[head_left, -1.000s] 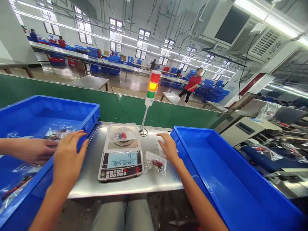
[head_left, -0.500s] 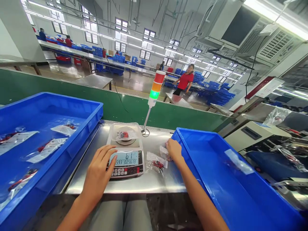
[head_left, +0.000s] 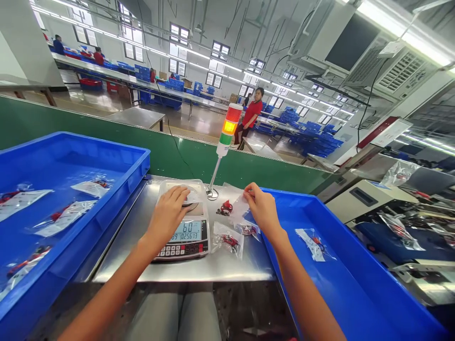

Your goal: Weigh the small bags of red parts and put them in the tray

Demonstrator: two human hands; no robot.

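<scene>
My left hand (head_left: 172, 208) reaches over the pan of the digital scale (head_left: 183, 239), its fingers and thumb around a clear plastic bag (head_left: 194, 196) in the clear tray on top; the fingertips are partly hidden. The scale's display reads 60. Thumb and fingers of my right hand (head_left: 262, 206) pinch the edge of another clear bag (head_left: 239, 204), and red and dark parts (head_left: 225, 208) show at its far end. Close by on the metal table lie a bag with red wires (head_left: 228, 240) and a second one (head_left: 248, 229).
A blue bin (head_left: 110, 203) on the left holds several bags. In the right blue bin (head_left: 341, 279) lies one bag (head_left: 315, 244). Behind the scale, a signal light (head_left: 229, 128) glows amber. Beyond the green partition (head_left: 177, 161) stands a person in red (head_left: 252, 113).
My left hand has moved from beside the display onto the pan. My right hand has risen slightly, with a bag now in view. The light went from green to amber, the reading from 61 to 60.
</scene>
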